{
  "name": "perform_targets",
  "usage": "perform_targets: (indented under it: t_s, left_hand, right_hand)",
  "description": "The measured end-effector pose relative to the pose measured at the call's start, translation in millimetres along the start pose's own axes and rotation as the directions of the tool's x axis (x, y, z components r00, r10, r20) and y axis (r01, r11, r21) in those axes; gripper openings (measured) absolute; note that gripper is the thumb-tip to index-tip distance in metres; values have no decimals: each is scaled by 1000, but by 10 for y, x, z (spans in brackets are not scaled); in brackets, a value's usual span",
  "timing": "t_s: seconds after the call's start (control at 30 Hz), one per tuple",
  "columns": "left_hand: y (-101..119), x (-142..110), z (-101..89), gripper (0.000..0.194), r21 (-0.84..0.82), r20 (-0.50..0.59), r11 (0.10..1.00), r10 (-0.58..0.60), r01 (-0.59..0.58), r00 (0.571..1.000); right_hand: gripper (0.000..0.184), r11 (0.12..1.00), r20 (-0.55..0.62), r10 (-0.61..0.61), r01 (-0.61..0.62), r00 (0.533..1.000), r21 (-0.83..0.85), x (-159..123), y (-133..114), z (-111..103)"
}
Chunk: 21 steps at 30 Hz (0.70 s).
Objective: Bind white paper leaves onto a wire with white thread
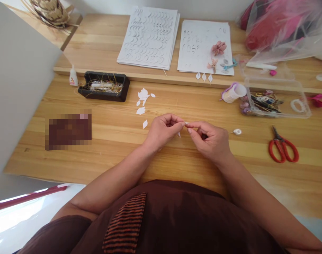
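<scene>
Toward the tabletop's (171,165) near edge, your left fingers (178,126) and right fingers (196,124) are edge-pinching a flimsy-looking, small white papery sliver (187,123).

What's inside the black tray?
The black tray holds a white stick-like piece over tangled golden strands and whitish bits; its floor is covered, so anything underneath cannot be seen.

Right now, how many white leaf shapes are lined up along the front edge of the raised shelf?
3, in a row just in front of the right-hand paper stack: a left leaf, a middle leaf and a right leaf. None of the row looks hidden.
</scene>
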<state>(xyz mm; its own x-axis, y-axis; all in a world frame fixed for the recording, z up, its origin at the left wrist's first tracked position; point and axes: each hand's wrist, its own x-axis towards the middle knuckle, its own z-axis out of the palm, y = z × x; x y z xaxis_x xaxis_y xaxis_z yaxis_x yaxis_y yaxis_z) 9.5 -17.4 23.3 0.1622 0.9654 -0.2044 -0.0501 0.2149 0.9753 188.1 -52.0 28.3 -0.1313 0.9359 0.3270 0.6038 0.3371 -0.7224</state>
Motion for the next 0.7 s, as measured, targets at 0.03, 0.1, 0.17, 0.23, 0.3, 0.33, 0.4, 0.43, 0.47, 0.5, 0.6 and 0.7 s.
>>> perform_targets:
  t_s: [0.03,0.1,0.17,0.23,0.3,0.33,0.4,0.43,0.47,0.5,0.6,0.7]
  left_hand:
    - [-2,3,-3,22,15,-5,1000,8,-8,1000]
    - [-8,8,-8,20,49,-15,998,35,-34,999]
    - [-14,8,-14,19,72,-15,995,64,-63,998]
    - [-18,5,-21,21,68,1,995,77,-77,997]
    - [-17,0,-26,27,54,25,996,69,-70,997]
    - [-16,-3,-28,30,49,33,997,61,-63,998]
    - [-12,-4,-27,33,44,37,998,51,-53,998]
    - [-11,-2,-25,32,44,34,998,50,-52,998]
    - [-10,0,-22,31,48,27,997,52,-53,998]
    - [-9,3,-19,28,56,19,997,54,-55,998]
    - [-3,10,-15,20,110,-16,992,65,-63,998]
    - [8,5,-25,15,195,-38,978,80,-71,996]
  right_hand:
    - [17,1000,2,-1,1,1000,0,-1,2,-1]
    - [17,1000,7,-2,2,1000,0,-4,7,-3]
    - [17,1000,10,1,-1,1000,5,-6,11,-2]
    - [17,1000,7,16,-16,1000,11,-5,9,1]
    - [16,999,1,32,-32,999,17,-1,4,4]
    - [16,999,0,38,-38,999,19,1,2,5]
    - [16,999,2,40,-40,999,16,1,4,6]
    - [16,999,5,33,-33,999,10,-1,8,7]
    - [16,1000,7,22,-22,1000,1,-4,14,8]
    - [16,1000,10,8,-8,1000,-12,-8,21,8]
    - [15,997,14,-43,43,999,-59,-17,40,3]
    - [11,988,14,-101,102,995,-116,-2,40,-24]
